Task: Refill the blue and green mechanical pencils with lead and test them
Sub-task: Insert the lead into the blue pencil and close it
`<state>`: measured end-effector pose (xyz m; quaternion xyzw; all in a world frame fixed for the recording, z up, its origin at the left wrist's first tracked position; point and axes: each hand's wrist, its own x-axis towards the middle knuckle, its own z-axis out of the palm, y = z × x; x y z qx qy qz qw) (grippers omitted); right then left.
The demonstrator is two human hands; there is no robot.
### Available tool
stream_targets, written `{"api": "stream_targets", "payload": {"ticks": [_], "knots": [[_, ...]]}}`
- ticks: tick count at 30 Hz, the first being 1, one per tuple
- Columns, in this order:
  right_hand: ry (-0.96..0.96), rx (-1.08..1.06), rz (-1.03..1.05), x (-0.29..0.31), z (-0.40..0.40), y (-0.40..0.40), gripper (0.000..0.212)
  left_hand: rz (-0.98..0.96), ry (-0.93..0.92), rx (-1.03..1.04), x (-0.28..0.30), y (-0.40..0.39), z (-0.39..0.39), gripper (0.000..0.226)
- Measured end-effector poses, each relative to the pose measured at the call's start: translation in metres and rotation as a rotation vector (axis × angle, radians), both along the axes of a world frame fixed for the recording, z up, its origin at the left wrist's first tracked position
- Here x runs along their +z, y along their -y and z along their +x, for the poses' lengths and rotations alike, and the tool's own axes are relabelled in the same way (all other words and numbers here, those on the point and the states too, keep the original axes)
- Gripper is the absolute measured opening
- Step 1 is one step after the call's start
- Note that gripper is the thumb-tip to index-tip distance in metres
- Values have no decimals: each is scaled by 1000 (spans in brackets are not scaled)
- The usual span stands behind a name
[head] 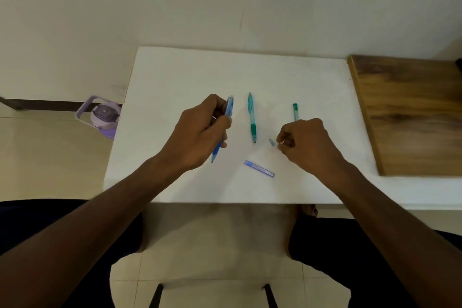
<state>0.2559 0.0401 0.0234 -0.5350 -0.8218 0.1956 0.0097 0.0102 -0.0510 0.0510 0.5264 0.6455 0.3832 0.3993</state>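
My left hand (200,132) grips the blue mechanical pencil (228,107) around its middle, tip pointing down toward me. The green mechanical pencil (251,117) lies flat on the white table (175,77), just right of the blue one. My right hand (305,142) pinches a tiny pale piece between thumb and fingertips; what it is I cannot tell. A small blue cap (272,142) lies just left of those fingertips. A blue lead case (259,168) lies near the front edge between my hands. A green lead case (295,110) lies beyond my right hand, partly hidden.
A wooden board (410,112) covers the table's right side. A purple water bottle (105,115) stands on the floor to the left of the table. My knees and chair legs show below the front edge.
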Motion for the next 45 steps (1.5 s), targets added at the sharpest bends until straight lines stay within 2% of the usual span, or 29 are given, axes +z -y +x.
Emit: {"api": "stream_targets", "payload": {"ticks": [10,12,16,18,20,24,37,42,45], "knots": [[72,15,-23,-4,-3,-8,16,-12,-94,15,-4,-6,4,8],[-109,-25,-69,4,-4,-10,13,0,-98,11,-4,-7,6,10],[-752,-235,-323,28,-19,-6,10,89,-173,-44,-2,-6,13,26],[-898,-252,-375,34,-24,-2,16,106,-206,-75,-2,-5,15,25],[-942,-236,-390,36,-29,2,18,112,-229,-98,-3,-5,16,22],[-925,-195,-363,35,-33,5,10,126,-235,-104,-1,-5,17,24],[-951,-138,-421,33,-35,7,9,130,-235,-122,1,-5,16,23],[-851,-91,-376,31,-34,6,9,117,-232,-125,3,-4,17,24],[-678,12,-227,31,-30,5,3,116,-271,-158,4,-4,17,24]]}}
